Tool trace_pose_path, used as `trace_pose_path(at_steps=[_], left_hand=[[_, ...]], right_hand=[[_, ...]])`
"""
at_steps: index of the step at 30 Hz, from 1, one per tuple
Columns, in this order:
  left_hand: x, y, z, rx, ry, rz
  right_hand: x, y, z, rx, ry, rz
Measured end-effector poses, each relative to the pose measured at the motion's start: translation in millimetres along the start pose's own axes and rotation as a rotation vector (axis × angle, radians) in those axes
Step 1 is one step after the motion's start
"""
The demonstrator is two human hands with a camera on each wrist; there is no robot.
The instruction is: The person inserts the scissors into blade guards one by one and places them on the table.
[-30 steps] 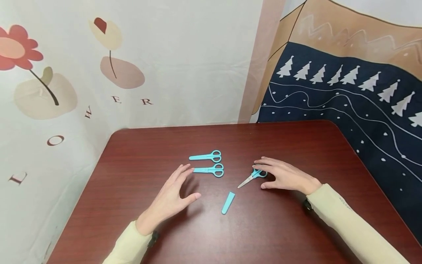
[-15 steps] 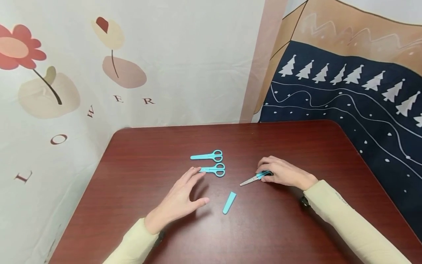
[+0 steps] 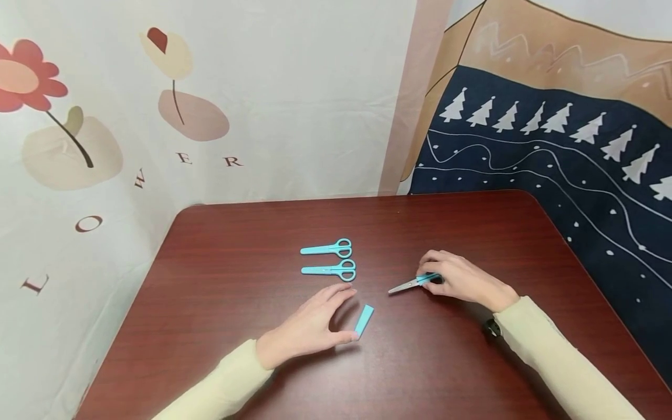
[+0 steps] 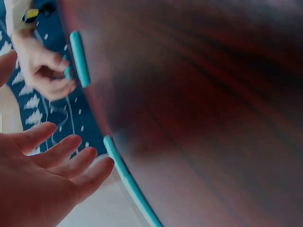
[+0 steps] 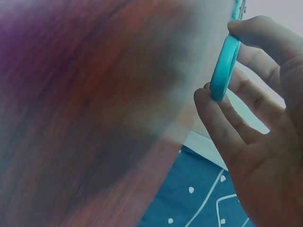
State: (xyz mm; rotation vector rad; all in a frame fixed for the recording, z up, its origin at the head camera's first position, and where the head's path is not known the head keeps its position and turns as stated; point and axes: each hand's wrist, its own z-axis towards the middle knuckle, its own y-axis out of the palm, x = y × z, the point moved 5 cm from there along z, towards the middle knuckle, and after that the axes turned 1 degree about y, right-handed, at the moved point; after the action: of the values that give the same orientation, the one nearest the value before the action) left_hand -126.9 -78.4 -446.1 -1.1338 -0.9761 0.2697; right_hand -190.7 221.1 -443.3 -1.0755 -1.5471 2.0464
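My right hand pinches the turquoise handles of a pair of scissors, whose bare metal blades point left. In the right wrist view, thumb and fingers hold the turquoise handle. My left hand hovers low with fingers spread beside a loose turquoise blade cover. Its thumb tip is at the cover's lower end; whether it touches cannot be told. In the left wrist view the cover lies on the table apart from the fingers.
Two more turquoise scissors, the far pair and the near pair, lie side by side with covers on, handles to the right. All rest on a dark red-brown table. Printed cloths hang behind and at the right.
My right hand has taken hold of the uncovered scissors by the handles and shifted them slightly right. My left hand has moved right, from the covered scissors to the loose cover.
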Motion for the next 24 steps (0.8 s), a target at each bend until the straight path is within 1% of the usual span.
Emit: trace_pose_path(at_steps=[3, 6, 8, 15, 24], left_hand=[[6.0, 5.9, 6.2, -0.037, 0.047, 0.035], [10.4, 9.4, 12.0, -0.045, 0.099, 0.067], [11.7, 11.1, 15.4, -0.045, 0.119, 0.077], [9.8, 17.4, 24.0, -0.051, 0.122, 0.095], [6.4, 22.9, 31.0, -0.054, 0.134, 0.119]], right_hand=[[-0.8, -3.2, -4.7, 0.031, 0.017, 0.002], [-2.2, -5.3, -8.7, 0.052, 0.022, 0.008], [-3.2, -6.0, -10.9, 0.061, 0.02, 0.008], [-4.1, -8.4, -17.6, 0.085, 0.031, 0.025], [-2.9, -9.5, -23.0, 0.067, 0.06, 0.042]])
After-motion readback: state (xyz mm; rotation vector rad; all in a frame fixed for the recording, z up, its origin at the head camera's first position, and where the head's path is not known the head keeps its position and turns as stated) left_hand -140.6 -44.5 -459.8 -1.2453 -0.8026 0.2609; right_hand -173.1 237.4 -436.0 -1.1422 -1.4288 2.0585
